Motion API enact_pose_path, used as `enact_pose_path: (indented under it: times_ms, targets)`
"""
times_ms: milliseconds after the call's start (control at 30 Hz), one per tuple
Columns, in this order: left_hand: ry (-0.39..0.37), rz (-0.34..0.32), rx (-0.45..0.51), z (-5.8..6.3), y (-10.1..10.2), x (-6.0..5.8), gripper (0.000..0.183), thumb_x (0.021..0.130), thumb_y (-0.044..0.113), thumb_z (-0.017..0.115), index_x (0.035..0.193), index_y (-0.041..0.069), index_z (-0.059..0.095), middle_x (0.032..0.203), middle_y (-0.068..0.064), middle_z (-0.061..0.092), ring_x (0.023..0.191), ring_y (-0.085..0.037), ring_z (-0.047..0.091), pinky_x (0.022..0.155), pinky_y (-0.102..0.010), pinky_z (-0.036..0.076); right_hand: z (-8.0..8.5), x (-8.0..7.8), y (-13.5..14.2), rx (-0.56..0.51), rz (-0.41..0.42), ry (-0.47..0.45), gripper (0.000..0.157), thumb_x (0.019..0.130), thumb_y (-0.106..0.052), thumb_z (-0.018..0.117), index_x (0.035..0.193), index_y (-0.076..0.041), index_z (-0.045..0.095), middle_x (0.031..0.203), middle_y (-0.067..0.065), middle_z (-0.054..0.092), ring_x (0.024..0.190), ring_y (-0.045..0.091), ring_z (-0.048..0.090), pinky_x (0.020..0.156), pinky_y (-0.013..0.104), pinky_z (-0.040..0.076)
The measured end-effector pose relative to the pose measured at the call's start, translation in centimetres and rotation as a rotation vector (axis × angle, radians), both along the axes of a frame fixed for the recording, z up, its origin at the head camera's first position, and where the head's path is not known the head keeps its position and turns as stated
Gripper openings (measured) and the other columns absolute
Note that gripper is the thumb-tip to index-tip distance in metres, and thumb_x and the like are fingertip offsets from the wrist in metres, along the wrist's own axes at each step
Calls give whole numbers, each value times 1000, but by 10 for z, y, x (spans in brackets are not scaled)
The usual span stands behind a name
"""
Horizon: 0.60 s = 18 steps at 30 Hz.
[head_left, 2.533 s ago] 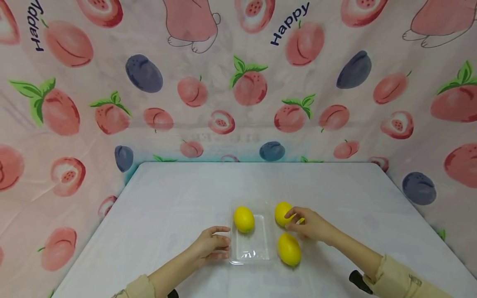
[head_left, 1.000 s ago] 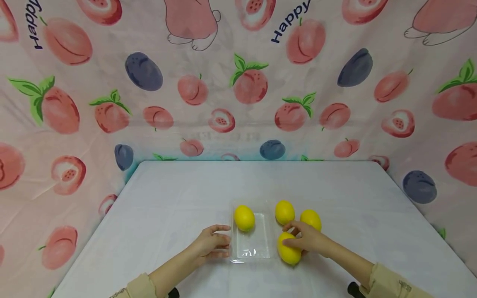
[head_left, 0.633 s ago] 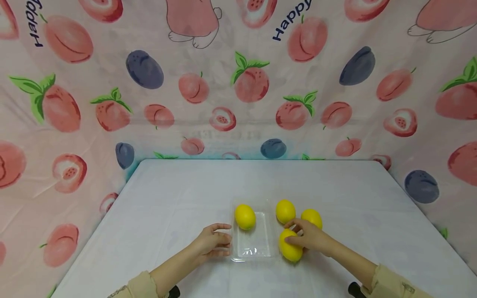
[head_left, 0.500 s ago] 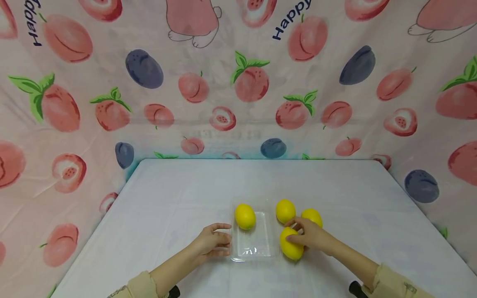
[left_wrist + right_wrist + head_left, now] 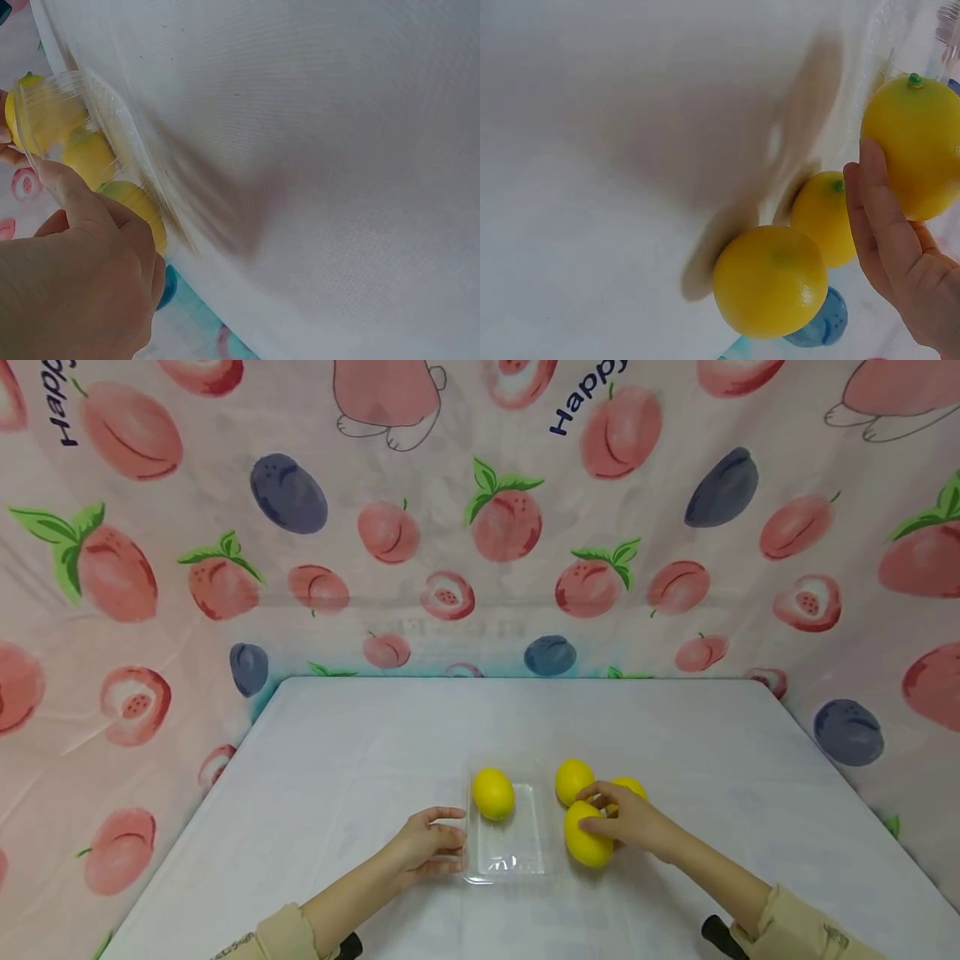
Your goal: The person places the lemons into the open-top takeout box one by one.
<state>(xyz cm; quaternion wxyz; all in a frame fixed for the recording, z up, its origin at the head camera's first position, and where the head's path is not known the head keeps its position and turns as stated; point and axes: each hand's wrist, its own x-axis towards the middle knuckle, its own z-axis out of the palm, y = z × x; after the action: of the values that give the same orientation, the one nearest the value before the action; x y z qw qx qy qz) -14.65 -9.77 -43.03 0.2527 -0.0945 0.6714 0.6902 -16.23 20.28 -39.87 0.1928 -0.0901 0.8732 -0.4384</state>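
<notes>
A yellow lemon [image 5: 588, 835] is in my right hand [image 5: 628, 817], pinched between thumb and fingers and raised off the table; its green stem end shows in the right wrist view. My left hand [image 5: 429, 845] holds the left side of a clear plastic box [image 5: 517, 847], with fingers along its wall. Inside the box, one lemon [image 5: 492, 794] lies at the far left. Two more lemons rest on the table right of the box: one [image 5: 574, 782] beside its far corner, the other [image 5: 769, 281] farther right and partly hidden behind my right hand in the head view.
A white-covered table [image 5: 375, 735] bears everything. Behind and beside it hangs a fruit-printed cloth [image 5: 450, 527]. Dark straps [image 5: 722, 935] show near the sleeves at the front.
My right hand moved from the far right lemon to the nearest one, took hold of it and lifted it. My left hand has stayed at the box's side.
</notes>
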Motion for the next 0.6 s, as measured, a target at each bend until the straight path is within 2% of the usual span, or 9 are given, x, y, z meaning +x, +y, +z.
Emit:
enact_pose_path:
  times_ms: [367,600]
  targets:
    - [8,-19,-8,-4,-1,2,42,89,-1,54,129,-3,43,81,0,57,69,-11,58,65,-28,60,6,-4,-2,3,-23,3,44,85,-24,68,121,-2,54,115,21,55,77,19,52,63,34,55]
    - [9,-14,-2,-1,-1,1,43,88,-1,55,130,-2,43,81,0,57,69,-11,58,65,-27,59,12,-7,-5,26,-32,49,43,85,-24,68,120,-3,56,116,21,55,82,21,53,65,33,55]
